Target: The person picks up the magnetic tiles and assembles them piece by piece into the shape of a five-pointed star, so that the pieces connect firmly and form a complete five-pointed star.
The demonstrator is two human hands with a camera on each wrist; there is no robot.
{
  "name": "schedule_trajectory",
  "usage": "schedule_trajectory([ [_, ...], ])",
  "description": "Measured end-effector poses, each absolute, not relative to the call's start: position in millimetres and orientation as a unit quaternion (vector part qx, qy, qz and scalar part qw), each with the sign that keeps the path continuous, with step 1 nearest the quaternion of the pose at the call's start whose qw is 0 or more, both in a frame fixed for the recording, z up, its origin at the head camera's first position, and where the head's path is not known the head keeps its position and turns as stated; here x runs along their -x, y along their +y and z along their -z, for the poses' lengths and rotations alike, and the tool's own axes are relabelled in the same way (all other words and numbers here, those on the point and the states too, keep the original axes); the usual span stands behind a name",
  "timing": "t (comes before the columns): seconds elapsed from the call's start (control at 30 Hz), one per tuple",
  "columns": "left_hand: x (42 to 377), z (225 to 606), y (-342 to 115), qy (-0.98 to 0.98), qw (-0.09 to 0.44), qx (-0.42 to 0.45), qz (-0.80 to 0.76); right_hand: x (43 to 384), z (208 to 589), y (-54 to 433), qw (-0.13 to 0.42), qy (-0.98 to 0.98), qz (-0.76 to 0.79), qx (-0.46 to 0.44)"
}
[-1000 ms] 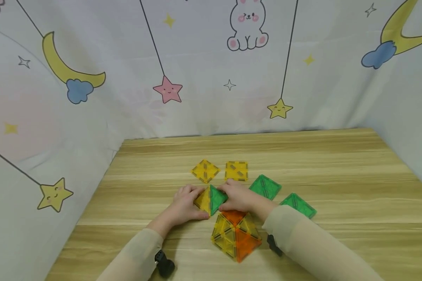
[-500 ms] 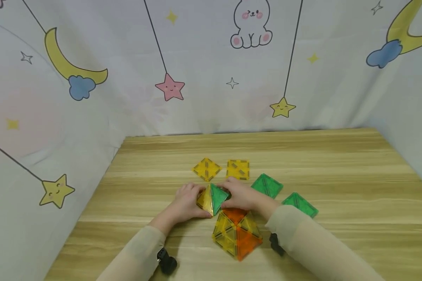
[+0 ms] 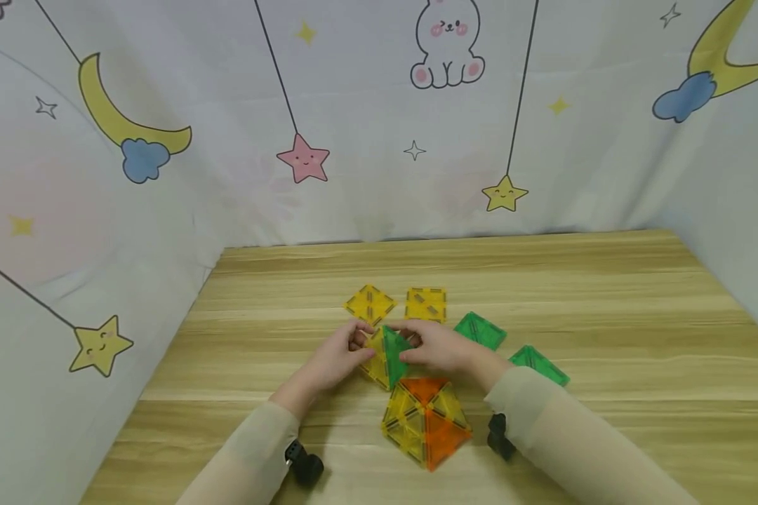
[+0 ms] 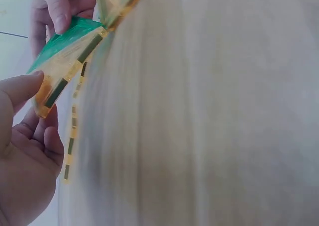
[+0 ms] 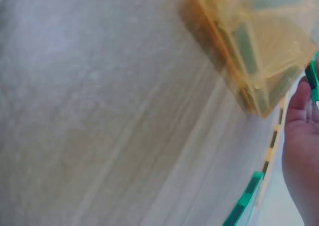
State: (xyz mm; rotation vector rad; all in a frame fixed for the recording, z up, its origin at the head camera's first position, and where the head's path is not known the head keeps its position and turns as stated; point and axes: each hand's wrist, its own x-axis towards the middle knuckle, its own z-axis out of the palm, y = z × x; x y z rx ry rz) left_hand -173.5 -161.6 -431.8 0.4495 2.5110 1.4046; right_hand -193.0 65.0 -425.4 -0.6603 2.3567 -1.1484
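Observation:
A small peaked piece made of magnetic tiles, with a yellow face [image 3: 377, 366] and a green face [image 3: 394, 358], is held between both hands in the head view. My left hand [image 3: 330, 359] pinches its yellow side, thumb in front and fingers behind, as the left wrist view also shows. On the green side my right hand [image 3: 443, 345] grips with thumb and fingers. The piece's lower edge appears tilted up; whether it touches the table cannot be told. Just nearer stands a dome of yellow and orange magnetic tiles [image 3: 426, 424], partly seen in the right wrist view.
Flat on the wooden table [image 3: 259, 294] behind the hands lie a yellow tile diamond [image 3: 369, 304] and a yellow tile square [image 3: 426, 304]. To the right are two green tile pairs, one nearer [image 3: 539, 365] and one farther [image 3: 480, 331]. Patterned cloth surrounds the table.
Both hands have shifted their hold on the yellow and green piece, and it has turned and tilted slightly. The left hand's fingers now sit higher behind it. The dome stays put.

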Motion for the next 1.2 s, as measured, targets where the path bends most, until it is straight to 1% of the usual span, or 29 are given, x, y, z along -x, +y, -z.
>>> schedule_trajectory([
  [0.23,178,420,-152,0.807,0.13,-0.129,-0.562,192,414,79,0.225,0.792,0.518,0.231],
  [0.37,178,417,-145,0.789,0.131,-0.145,-0.583,189,410,89,0.226,0.771,0.549,0.229],
  [0.67,175,413,-131,0.765,0.166,-0.181,-0.595,189,412,106,0.22,0.767,0.557,0.23],
  [0.87,179,419,-125,0.758,0.183,-0.191,-0.596,191,416,113,0.21,0.773,0.553,0.226],
  [1.07,178,423,-121,0.745,0.194,-0.206,-0.603,191,419,117,0.231,0.759,0.567,0.222],
  [1.2,179,429,-120,0.759,0.195,-0.22,-0.581,190,421,118,0.246,0.762,0.557,0.22],
])
